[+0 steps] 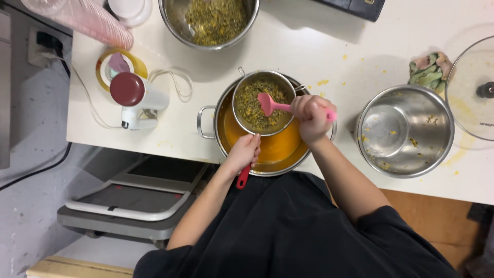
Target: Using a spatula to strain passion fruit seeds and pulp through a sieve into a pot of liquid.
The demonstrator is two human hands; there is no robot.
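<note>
Right hand: the right hand [311, 116] is clenched in a fist around the handle of a pink spatula [272, 105], whose blade lies on the pulp inside the sieve.
Left hand: the left hand [244, 153] is curled over the red handle [243, 177] of the sieve, fingers wrapped down, holding it at the near rim of the pot.
Sieve: the round metal sieve [263, 102] sits over the far-left part of the pot, filled with a coarse green-yellow pulp.
Pot: the steel pot [208, 122] stands at the near edge of the bench and holds a smooth orange liquid under the sieve.
Step in hand: by the look of it, pulp is being pressed through the mesh so that the liquid drains into the pot.
Next move calls for: likely a firm sweep of the blade across the mesh while the left hand keeps the sieve level over the pot.
Right of the pot: an emptied steel bowl [406, 131] with yellow flecks, a glass lid [473, 87] at the right edge, a crumpled cloth [429, 68] far of the bowl.
Far of the pot: a second steel bowl [211, 20] with more of the same pulp.
Left of the pot: a white stick blender [136, 98] with a dark red top, lying on the white bench [339, 51].
</note>
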